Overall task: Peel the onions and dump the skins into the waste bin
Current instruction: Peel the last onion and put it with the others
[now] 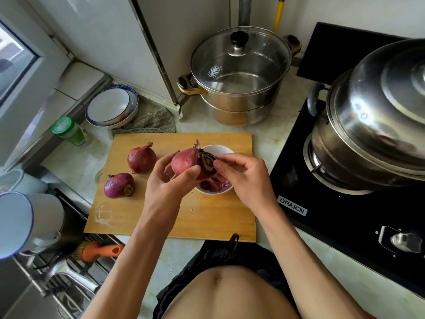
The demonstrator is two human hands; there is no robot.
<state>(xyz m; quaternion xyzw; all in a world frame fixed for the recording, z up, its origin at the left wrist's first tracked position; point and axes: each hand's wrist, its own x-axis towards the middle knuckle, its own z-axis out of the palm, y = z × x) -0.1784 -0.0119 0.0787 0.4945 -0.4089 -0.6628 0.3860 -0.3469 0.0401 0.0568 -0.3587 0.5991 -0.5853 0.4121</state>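
My left hand point(170, 178) cupped onion point(190, 161) from below; my right hand point(241, 173) pinched loose skin point(207, 161) at its end. Onion hung over white bowl point(215, 149), sprout tip up and away, root toward me, axis tilted. Risk, I judged: skin tearing short, scraps missing bowl onto board point(174, 217).

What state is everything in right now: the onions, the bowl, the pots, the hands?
Held onion: partly peeled, above the bowl.
Two onions: unpeeled, lying on the cutting board.
White bowl: holds skins.
Left hand: grips the held onion.
Right hand: pinches a skin.
Glass-lidded pot: covered.
Steel pot: covered, on the stove.
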